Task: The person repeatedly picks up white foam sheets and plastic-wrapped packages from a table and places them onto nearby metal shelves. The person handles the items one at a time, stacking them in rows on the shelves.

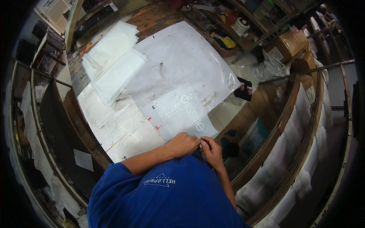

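Note:
A frosted, translucent sheet or bag (176, 110) with white printed lettering lies flat on the near part of the table. My left hand (185, 144) is closed at its near edge, fingers curled under. Close against it, my right hand (212, 152) pinches thumb and fingers together. The fingertips of both hands meet beside the sheet's near right corner. Whatever they hold between them is too small or hidden to make out. Farther left, a fanned stack of similar pale translucent sheets or bags (112, 57) rests on the table.
White, smudged sheeting (182, 53) covers much of the worn table. Wooden racks (273, 152) with white sheets curve along the right. Cardboard boxes (291, 45) and a crumpled plastic bag (269, 68) stand at the far right. A dark printed cloth (244, 90) lies past the table's right corner.

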The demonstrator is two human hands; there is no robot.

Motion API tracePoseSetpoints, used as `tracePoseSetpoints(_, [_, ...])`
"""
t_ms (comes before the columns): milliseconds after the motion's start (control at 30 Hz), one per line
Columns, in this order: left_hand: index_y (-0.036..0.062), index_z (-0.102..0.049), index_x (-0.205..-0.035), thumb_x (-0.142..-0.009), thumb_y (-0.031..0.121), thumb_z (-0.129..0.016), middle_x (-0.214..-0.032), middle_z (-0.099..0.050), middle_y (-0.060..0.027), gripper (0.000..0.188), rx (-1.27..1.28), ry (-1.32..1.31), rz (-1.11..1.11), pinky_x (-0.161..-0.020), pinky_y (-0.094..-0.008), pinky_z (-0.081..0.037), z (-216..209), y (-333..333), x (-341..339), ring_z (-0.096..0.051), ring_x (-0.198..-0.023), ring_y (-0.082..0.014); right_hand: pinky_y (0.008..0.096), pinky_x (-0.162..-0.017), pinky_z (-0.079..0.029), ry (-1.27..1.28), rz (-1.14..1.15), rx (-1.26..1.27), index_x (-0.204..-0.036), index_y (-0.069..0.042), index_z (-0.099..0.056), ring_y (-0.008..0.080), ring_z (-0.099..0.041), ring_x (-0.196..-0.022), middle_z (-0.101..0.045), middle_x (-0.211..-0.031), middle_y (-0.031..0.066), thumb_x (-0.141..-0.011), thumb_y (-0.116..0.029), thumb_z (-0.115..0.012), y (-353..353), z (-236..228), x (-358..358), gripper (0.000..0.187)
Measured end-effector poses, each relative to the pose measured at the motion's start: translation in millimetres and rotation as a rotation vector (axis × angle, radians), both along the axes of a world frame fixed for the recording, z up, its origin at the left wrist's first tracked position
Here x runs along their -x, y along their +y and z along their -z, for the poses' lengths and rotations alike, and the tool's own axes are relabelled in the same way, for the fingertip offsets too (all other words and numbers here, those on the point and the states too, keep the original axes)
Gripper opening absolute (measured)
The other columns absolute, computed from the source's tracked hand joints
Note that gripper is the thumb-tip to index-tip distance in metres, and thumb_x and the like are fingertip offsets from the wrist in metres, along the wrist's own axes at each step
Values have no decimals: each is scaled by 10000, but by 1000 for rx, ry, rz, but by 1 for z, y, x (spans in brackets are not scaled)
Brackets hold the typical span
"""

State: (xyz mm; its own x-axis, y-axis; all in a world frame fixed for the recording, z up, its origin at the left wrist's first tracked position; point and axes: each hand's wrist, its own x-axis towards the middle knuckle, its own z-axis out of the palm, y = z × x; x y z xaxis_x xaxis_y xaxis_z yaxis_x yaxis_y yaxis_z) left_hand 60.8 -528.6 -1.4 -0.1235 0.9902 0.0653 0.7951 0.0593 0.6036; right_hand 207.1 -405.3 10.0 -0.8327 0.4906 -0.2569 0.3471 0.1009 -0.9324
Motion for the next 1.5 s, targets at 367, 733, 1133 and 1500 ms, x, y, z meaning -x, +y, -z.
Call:
tracePoseSetpoints(367, [77, -585, -815, -871, 212, -604, -733, -615, -94, 147, -38, 24, 25, -633, -402, -497, -2, -7, -12, -617, -634, -300, 265, -623, -503, -9, 76, 21, -1118, 28, -607, 124, -630, -674, -660, -859, 91, -958, -192, -582, -11, 2, -17, 273])
tracePoseSetpoints(733, [44, -596, -778, -786, 46, -644, -693, -576, -124, 49, -142, -9, -401, -590, -403, -441, -4, -64, 59, -567, -633, -305, 295, -654, -492, -142, 283, -61, -1052, -5, -574, 139, -614, -727, -628, -836, 100, -900, -108, -603, -12, 27, -80, 185])
tracePoseSetpoints(1133, [-32, -605, -930, -947, 124, -558, -761, -599, -124, 163, -132, 11, -602, -641, -318, -456, 50, -92, 82, -550, -671, -216, 256, -546, -440, -30, 1166, -161, -1101, -82, -517, 105, -518, -632, -572, -820, 44, -889, -96, -615, 49, 36, -284, 233])
tracePoseSetpoints(1500, [-30, -590, -899, -949, 115, -550, -765, -596, -108, 159, -204, -95, -548, -642, -300, -457, 65, -100, 90, -535, -679, -182, 249, -541, -360, 134, 1829, -227, -950, -142, -589, 75, -434, -594, -516, -729, -40, -964, -296, -556, 32, 137, -489, 158])
